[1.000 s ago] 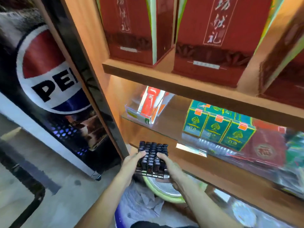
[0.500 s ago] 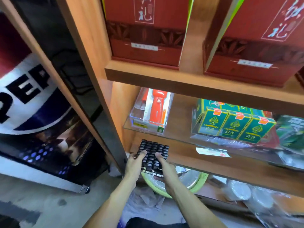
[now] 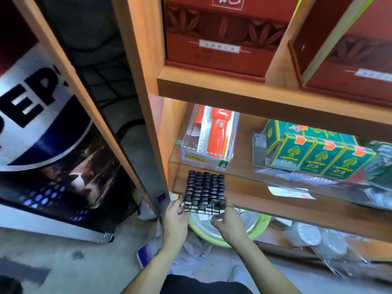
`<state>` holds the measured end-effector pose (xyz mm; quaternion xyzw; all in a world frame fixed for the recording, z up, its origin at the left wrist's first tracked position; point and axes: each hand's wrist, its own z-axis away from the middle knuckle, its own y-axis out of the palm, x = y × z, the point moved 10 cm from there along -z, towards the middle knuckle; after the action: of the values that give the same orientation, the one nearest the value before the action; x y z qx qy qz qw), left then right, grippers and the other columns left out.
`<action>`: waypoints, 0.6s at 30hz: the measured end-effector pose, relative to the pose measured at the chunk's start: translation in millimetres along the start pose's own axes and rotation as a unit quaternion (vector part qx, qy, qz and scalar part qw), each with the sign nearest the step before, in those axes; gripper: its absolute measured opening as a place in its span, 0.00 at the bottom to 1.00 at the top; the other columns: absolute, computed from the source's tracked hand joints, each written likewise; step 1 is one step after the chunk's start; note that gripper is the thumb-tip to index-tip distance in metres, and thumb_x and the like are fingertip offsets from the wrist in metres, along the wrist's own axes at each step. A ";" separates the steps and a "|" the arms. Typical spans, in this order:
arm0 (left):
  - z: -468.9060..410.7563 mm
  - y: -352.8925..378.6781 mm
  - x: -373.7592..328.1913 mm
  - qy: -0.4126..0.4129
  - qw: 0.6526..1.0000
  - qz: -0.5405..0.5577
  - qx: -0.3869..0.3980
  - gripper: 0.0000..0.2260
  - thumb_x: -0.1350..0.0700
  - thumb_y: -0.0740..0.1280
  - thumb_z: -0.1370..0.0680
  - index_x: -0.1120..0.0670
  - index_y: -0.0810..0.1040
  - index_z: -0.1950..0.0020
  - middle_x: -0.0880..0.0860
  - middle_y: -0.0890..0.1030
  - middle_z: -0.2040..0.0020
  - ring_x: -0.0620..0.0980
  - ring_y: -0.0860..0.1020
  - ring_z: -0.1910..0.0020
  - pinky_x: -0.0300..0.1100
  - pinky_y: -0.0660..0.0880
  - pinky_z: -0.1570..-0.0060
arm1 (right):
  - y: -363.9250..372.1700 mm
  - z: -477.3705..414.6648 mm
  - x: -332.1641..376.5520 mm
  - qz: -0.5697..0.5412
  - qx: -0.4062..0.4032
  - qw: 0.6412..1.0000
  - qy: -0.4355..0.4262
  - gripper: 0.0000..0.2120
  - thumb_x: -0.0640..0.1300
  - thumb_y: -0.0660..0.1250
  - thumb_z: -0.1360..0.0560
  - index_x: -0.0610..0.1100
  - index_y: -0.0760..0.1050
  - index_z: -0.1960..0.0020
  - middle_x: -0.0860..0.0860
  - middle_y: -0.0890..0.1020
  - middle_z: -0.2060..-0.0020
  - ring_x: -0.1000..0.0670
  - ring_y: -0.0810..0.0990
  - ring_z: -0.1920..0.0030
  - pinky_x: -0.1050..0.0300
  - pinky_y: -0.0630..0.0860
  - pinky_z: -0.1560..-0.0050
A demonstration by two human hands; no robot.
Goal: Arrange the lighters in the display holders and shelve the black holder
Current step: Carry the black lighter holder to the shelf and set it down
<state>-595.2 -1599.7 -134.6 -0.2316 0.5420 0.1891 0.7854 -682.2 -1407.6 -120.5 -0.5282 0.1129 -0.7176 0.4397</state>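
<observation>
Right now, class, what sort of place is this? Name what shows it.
Probably a small shop: a price-tagged case and stacked green boxes sit on a glass shelf, with a Pepsi cooler beside them.

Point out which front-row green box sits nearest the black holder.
The leftmost green box, at the row's end facing the black holder; the other two stand farther right.

Single wide-angle head view, forward and down, near the left hand (image 3: 175, 217), right hand (image 3: 230, 222) and shelf (image 3: 286, 213).

Both hands (image 3: 177, 217) (image 3: 230, 222) hold the black holder (image 3: 204, 190) at the shelf (image 3: 297, 211).
</observation>
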 end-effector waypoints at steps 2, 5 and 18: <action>-0.5 -5.8 4.7 -0.009 0.999 0.023 -0.034 0.21 0.71 0.71 0.24 0.50 0.82 0.37 0.48 0.84 0.43 0.42 0.84 0.46 0.45 0.81 0.41 | -5.2 -6.0 5.3 0.103 -0.034 0.994 -0.014 0.31 0.46 0.73 0.25 0.47 0.65 0.26 0.50 0.83 0.63 0.41 0.82 0.57 0.52 0.71 0.60; -2.8 -14.3 16.2 -0.048 0.993 0.056 -0.092 0.15 0.67 0.74 0.24 0.53 0.83 0.40 0.50 0.87 0.49 0.48 0.85 0.48 0.49 0.82 0.44 | -15.1 -11.3 19.1 0.187 -0.066 0.980 -0.027 0.26 0.56 0.72 0.23 0.51 0.68 0.29 0.50 0.86 0.52 0.40 0.83 0.47 0.53 0.69 0.57; -29.6 -9.7 32.8 -0.131 0.980 -0.037 -0.147 0.14 0.43 0.73 0.22 0.49 0.82 0.62 0.47 0.85 0.67 0.52 0.85 0.63 0.50 0.83 0.54 | -13.0 -35.9 57.8 0.203 -0.093 0.972 -0.074 0.21 0.55 0.73 0.23 0.46 0.70 0.38 0.48 0.77 0.44 0.41 0.79 0.46 0.50 0.70 0.56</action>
<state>-601.2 -1623.0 -172.9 -0.3377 0.3917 0.2662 0.8134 -722.9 -1454.2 -89.2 -0.5844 0.2507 -0.5588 0.5323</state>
